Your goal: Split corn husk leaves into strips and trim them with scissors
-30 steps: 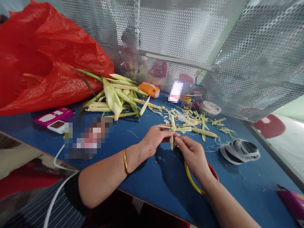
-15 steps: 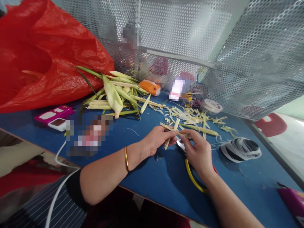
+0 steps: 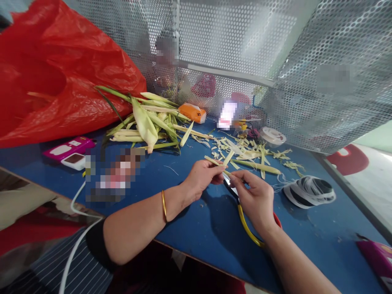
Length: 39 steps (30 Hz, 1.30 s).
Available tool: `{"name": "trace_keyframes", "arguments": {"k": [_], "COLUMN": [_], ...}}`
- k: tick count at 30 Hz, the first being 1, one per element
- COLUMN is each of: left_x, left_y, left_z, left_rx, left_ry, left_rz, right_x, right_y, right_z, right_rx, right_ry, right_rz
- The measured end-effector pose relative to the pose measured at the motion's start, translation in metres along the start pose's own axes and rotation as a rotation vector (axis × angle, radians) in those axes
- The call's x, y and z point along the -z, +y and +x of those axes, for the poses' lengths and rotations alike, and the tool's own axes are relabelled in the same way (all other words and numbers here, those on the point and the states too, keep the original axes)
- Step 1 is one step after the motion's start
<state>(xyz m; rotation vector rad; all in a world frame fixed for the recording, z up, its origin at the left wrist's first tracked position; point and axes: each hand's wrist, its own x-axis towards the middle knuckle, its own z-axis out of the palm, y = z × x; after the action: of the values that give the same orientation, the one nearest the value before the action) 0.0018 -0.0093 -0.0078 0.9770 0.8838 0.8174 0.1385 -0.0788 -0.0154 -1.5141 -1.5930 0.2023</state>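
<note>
My left hand (image 3: 202,177) is closed in a pinch on crossed pale green leaf strips (image 3: 221,161) held just above the blue table (image 3: 196,241). My right hand (image 3: 255,196) meets it from the right, its fingers pinched on the same strips. Scissors with a yellow and red handle (image 3: 246,226) lie on the table under my right hand, the blades pointing toward my fingers. A gold bangle sits on my left wrist.
A pile of green leaves (image 3: 150,120) lies at the back left by a big red plastic bag (image 3: 52,77). Leaf scraps (image 3: 254,153) litter the back middle. A spool of white band (image 3: 309,191) sits right, a pink device (image 3: 70,150) left. Perforated metal screens (image 3: 275,53) wall the back.
The strips have turned in my fingers, from a cross with one end hanging down to a cross pointing up and away. My right hand has shifted slightly right, showing the scissor blades.
</note>
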Motion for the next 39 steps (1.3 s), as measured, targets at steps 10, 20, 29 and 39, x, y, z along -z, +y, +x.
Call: {"name": "trace_keyframes", "arguments": {"k": [10, 20, 29, 39], "left_x": [0.004, 0.001, 0.0, 0.003], "left_y": [0.003, 0.002, 0.0, 0.005], "left_z": [0.001, -0.001, -0.002, 0.001], "left_rx": [-0.024, -0.053, -0.062, -0.031], "left_ry": [0.003, -0.029, -0.037, 0.048], "left_rz": [0.024, 0.039, 0.068, 0.023], "right_x": [0.003, -0.005, -0.005, -0.006], "right_y": [0.006, 0.007, 0.007, 0.004], "right_z": [0.007, 0.005, 0.007, 0.008], "right_rx": [-0.055, -0.228, -0.254, -0.347], "right_ry": [-0.018, -0.142, -0.17, -0.119], "right_rz": [-0.017, 0.193, 0.312, 0.413]}}
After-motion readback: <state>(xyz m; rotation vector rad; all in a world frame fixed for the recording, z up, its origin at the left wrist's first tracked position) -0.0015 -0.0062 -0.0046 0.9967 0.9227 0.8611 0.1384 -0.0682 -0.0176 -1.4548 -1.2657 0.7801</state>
